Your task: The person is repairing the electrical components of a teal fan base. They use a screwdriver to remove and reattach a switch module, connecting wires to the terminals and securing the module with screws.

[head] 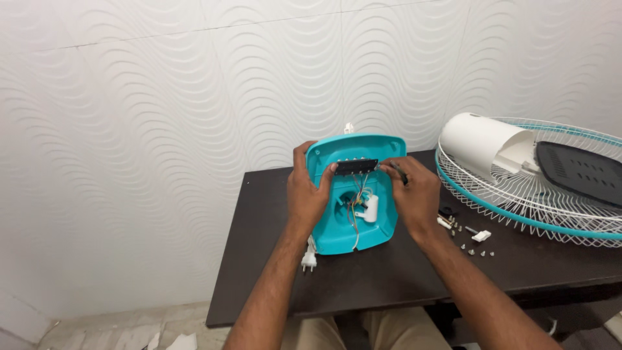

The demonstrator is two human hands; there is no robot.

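Teal fan base [359, 227] tilted up mid-table [272, 272], left hand [308, 194] gripping its left edge, right hand [414, 194] pinching black switch strip [355, 166]; loose screws [472, 246], fan grille [518, 194] crowd right.

Beyond my hands rises a white wall [162, 129] embossed with wavy ridges. Under them stands a dark table [363, 279]. Below my left arm, pale floor [116, 327] holds paper scraps.

A home room: wavy white wall panels [162, 97], dark table [389, 266], dismantled fan guard [518, 194].
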